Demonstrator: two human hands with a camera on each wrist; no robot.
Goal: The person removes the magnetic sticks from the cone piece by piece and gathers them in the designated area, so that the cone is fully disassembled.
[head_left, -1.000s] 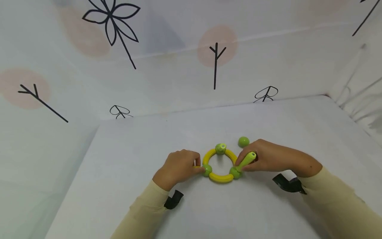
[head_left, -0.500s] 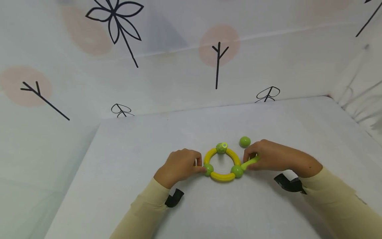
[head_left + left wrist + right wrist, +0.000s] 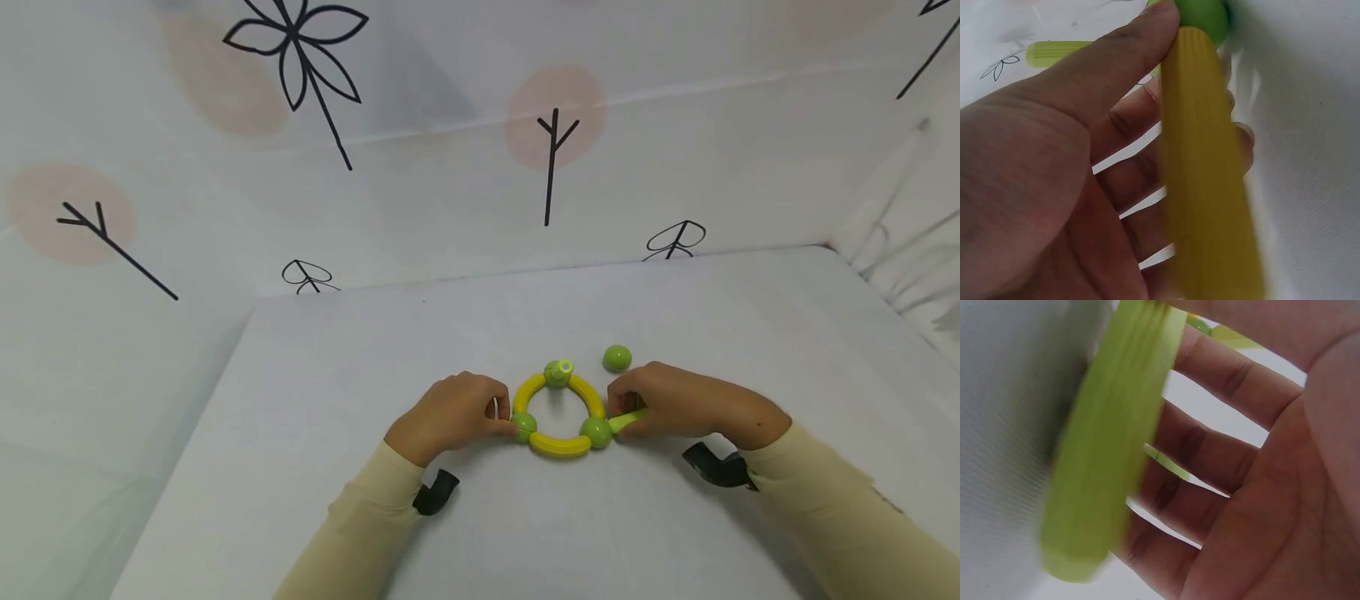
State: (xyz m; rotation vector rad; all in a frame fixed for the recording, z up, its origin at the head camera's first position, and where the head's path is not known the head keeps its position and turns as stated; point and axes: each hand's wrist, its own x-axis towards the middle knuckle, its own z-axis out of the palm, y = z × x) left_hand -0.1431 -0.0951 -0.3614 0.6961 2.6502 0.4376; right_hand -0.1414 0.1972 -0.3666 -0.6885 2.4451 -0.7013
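Three curved yellow rods and green balls form a ring on the white table, like a magnetic building toy. My left hand is at the left ball, thumb and fingers pinching a straight yellow rod where it meets that ball. On the other side, my right hand pinches a light green rod, which lies low and points outward from the right ball. A short light green rod end faces up at the top ball. My fingers partly hide both held rods.
A loose green ball lies behind the ring, close to my right hand. White cloth walls with black plant drawings stand at the back and sides of the table.
The light green rod in my right hand has tilted down from a raised slant to a low, outward position at the right ball. My left hand stays at the left ball.
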